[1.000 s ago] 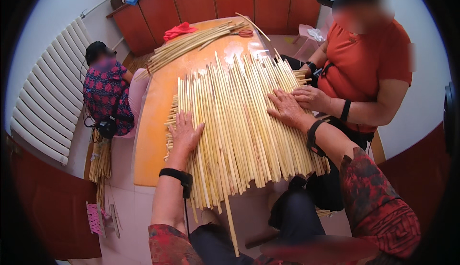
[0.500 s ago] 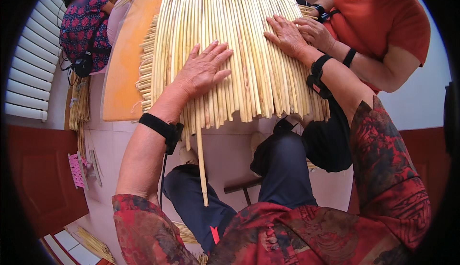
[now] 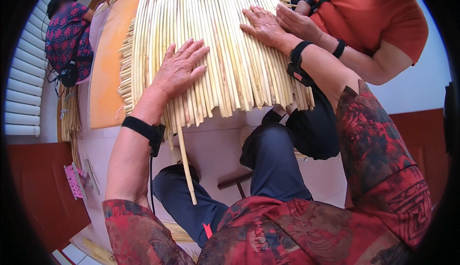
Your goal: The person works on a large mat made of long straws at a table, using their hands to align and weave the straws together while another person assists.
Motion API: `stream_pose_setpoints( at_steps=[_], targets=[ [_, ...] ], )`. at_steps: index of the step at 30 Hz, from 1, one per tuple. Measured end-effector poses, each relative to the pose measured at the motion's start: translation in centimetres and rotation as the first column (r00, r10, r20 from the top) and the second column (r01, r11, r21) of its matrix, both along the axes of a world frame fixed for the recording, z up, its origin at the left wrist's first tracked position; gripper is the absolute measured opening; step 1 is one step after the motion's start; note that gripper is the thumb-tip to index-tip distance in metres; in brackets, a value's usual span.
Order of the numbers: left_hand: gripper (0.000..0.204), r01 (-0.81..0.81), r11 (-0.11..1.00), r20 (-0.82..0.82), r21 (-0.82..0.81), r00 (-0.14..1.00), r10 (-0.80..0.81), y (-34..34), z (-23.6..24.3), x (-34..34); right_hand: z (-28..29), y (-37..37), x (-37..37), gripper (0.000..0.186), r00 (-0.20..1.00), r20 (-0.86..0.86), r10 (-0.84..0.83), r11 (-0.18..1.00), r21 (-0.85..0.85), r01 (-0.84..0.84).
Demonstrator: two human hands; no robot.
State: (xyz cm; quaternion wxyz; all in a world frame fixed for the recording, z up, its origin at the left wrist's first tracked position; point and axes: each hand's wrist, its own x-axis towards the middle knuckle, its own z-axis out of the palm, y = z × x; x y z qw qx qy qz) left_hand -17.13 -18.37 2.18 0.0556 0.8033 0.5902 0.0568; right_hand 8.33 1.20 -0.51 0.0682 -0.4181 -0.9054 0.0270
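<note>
A broad layer of pale yellow plant stalks [image 3: 223,73] lies side by side on the table, pointing away from me. My left hand [image 3: 181,68] rests on its left part, palm down with fingers spread. On the right part my right hand [image 3: 264,24] also lies flat, fingers stretched out. One longer stalk [image 3: 187,167] sticks out of the near edge below my left wrist, over my lap. The co-worker's hand [image 3: 298,23] is just right of my right hand, at the layer's right side.
The orange tabletop [image 3: 108,76] shows at the left, with a lower layer of stalks [image 3: 126,68] crossing beneath the top one. A co-worker in an orange shirt [image 3: 388,21] sits close on the right. Another person [image 3: 69,37] sits far left, near a stalk bundle [image 3: 70,114].
The whole view has shifted a little, so everything appears further left and slightly higher. Both my hands stay flat on the same parts of the stalks.
</note>
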Motion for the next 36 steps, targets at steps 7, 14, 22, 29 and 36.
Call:
stream_pose_setpoints(
  at_steps=[7,14,22,29,36],
  targets=[
    [0.051,0.007,1.000,-0.002,-0.024,1.000,-0.007,-0.1,0.3,0.2,0.2,0.1,-0.1,0.072,1.000,0.022,-0.009,1.000,0.001,0.008],
    [0.049,0.067,0.998,0.047,-0.002,0.997,-0.067,0.0,0.1,0.1,0.6,-0.4,-0.4,0.072,0.997,0.069,-0.042,0.999,0.014,0.041],
    [0.049,0.078,0.997,0.003,-0.027,0.997,-0.078,0.1,0.3,0.1,0.1,-0.2,-0.3,0.071,0.995,0.083,-0.049,0.998,0.029,0.046],
    [0.046,0.114,0.992,0.007,-0.057,0.994,-0.114,-3.3,1.6,2.8,0.2,-0.5,0.1,0.072,0.998,0.051,-0.044,0.997,0.071,0.040],
    [0.073,0.056,0.998,0.038,-0.006,0.998,-0.056,-10.2,1.3,3.9,-0.4,-0.1,0.0,0.072,0.999,0.028,-0.029,0.995,0.100,0.027]
  ],
)
